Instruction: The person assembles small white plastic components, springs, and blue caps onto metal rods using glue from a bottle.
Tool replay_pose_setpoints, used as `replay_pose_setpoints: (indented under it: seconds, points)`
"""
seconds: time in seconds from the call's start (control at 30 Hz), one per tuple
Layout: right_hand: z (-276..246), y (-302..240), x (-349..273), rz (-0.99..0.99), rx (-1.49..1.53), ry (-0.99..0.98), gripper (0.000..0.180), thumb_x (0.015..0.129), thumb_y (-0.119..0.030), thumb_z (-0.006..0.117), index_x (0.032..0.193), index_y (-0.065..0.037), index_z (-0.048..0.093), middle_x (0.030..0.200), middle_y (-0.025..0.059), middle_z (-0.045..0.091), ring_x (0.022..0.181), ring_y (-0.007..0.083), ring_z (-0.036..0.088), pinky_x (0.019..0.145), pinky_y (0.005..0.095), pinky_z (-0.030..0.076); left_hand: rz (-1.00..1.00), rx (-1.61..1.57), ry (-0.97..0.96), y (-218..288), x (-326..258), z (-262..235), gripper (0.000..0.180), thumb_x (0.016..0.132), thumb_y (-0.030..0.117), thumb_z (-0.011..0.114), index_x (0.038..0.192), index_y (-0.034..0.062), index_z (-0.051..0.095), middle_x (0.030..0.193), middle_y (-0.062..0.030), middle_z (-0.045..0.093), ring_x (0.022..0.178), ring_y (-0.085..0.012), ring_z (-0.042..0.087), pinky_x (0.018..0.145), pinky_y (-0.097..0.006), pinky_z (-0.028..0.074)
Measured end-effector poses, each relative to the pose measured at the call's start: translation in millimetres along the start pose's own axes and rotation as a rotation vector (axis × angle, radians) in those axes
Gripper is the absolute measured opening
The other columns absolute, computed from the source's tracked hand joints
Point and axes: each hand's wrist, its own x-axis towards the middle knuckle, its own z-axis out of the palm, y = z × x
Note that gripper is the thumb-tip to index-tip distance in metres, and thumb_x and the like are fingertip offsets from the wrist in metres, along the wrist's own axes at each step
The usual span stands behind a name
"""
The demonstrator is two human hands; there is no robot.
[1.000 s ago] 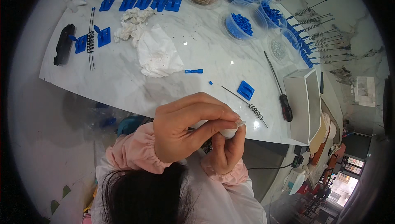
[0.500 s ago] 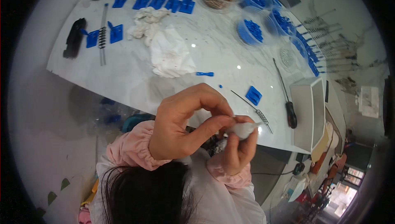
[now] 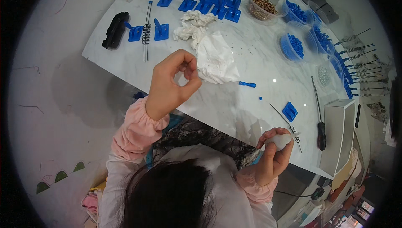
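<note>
My right hand (image 3: 274,154) is wrapped round a small, whitish, rounded squeeze bottle (image 3: 279,142) at the table's front edge. The bottle's narrow tip points right. Over the table's left front edge, my left hand (image 3: 172,83) is closed in a pinch; whatever it may hold is hidden. Beside it lies a crumpled white tissue (image 3: 215,60). Just beyond my right hand is a dark coiled wire spring with straight ends (image 3: 292,128), next to a blue square base (image 3: 289,111). A blue handle piece (image 3: 247,84) and a tiny blue bit (image 3: 260,98) lie nearby.
Blue bases with upright springs (image 3: 204,5) crowd the far side. Tubs hold brass-coloured pieces (image 3: 264,5) and blue parts (image 3: 292,46). A black-handled screwdriver (image 3: 321,136) lies by a white box (image 3: 337,138) at right. Left stands a black case (image 3: 115,30).
My hands have come apart: the left moved away leftward in a pinch, while the right keeps the squeeze bottle, now lower. The whole view has shifted, with the table further right.
</note>
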Motion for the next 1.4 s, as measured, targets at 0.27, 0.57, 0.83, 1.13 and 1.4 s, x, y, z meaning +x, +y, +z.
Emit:
replay_pose_setpoints:
  seconds: [0.27, 0.57, 0.83, 1.13, 1.4]
  points:
    - [-1, -1, -1, 0.016, -0.048, 0.018, 0.026, 0.087, -0.003, 0.044, 0.112, 0.004, 0.041, 0.095, 0.0142, 0.051, 0.078, 0.017, 0.049, 0.062, 0.0264, 0.042, 0.114, 0.301, 0.176, 6, 18, -2, 0.016, 0.072, 0.001, 0.067, 0.085, 0.0024, 0.059, 0.076, -0.0049, 0.063, 0.065, -0.0111, 0.058, 0.058, -0.023, 0.043]
    - [2, 0, 1, 0.02, -0.023, -0.029, 0.025, 0.087, -0.002, 0.044, 0.111, 0.004, 0.041, 0.095, 0.0132, 0.051, 0.076, 0.0156, 0.049, 0.062, 0.0252, 0.042, 0.202, 0.518, 0.287, -15, 38, 3, 0.019, 0.075, 0.0, 0.061, 0.094, 0.0033, 0.06, 0.082, -0.0079, 0.063, 0.07, -0.0231, 0.059, 0.06, -0.031, 0.046]
    - [5, 1, -3, 0.036, -0.053, -0.024, 0.03, 0.086, -0.004, 0.044, 0.114, 0.005, 0.04, 0.094, 0.0133, 0.051, 0.075, 0.0169, 0.048, 0.06, 0.0266, 0.041, 0.147, 0.586, 0.21, -25, 46, 2, 0.017, 0.075, 0.0, 0.06, 0.092, 0.0024, 0.062, 0.088, -0.0112, 0.062, 0.076, -0.0293, 0.058, 0.065, -0.034, 0.046]
    - [2, 2, -6, 0.053, -0.01, -0.016, 0.031, 0.083, 0.002, 0.042, 0.114, 0.005, 0.04, 0.097, 0.0133, 0.053, 0.078, 0.0148, 0.051, 0.065, 0.0239, 0.042, 0.299, 0.651, 0.387, -2, 34, 6, 0.024, 0.077, 0.001, 0.06, 0.1, 0.0047, 0.063, 0.09, -0.0096, 0.065, 0.079, -0.0269, 0.062, 0.067, -0.03, 0.048]
    - [2, -6, -2, 0.113, 0.094, -0.138, 0.033, 0.085, 0.001, 0.043, 0.117, 0.003, 0.04, 0.096, 0.0118, 0.053, 0.078, 0.0134, 0.051, 0.07, 0.0228, 0.042, 0.138, -0.188, -0.167, 86, -13, 52, 0.022, 0.07, -0.009, 0.064, 0.09, -0.0014, 0.064, 0.083, -0.0114, 0.064, 0.073, -0.018, 0.06, 0.063, -0.024, 0.046]
